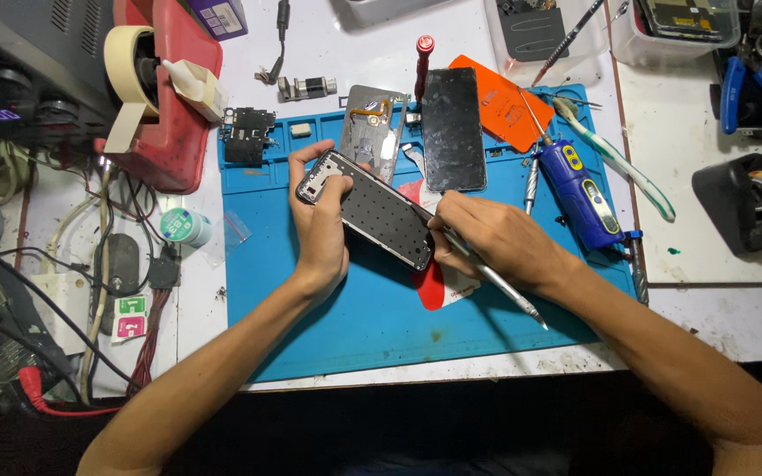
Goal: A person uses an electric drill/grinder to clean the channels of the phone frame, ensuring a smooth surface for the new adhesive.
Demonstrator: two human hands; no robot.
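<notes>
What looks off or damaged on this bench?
The blue work mat is stained and worn along its near edge. A toothbrush lies among the tools beside the blue electric screwdriver. The phone frame, held in the left hand, is stripped; the right hand grips a metal tool.

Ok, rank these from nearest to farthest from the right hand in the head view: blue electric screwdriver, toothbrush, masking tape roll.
From the right hand:
1. Blue electric screwdriver, just beyond it on the mat's right edge.
2. Toothbrush, farther right, lying across the mat's edge.
3. Masking tape roll, far off at the top left.
</notes>
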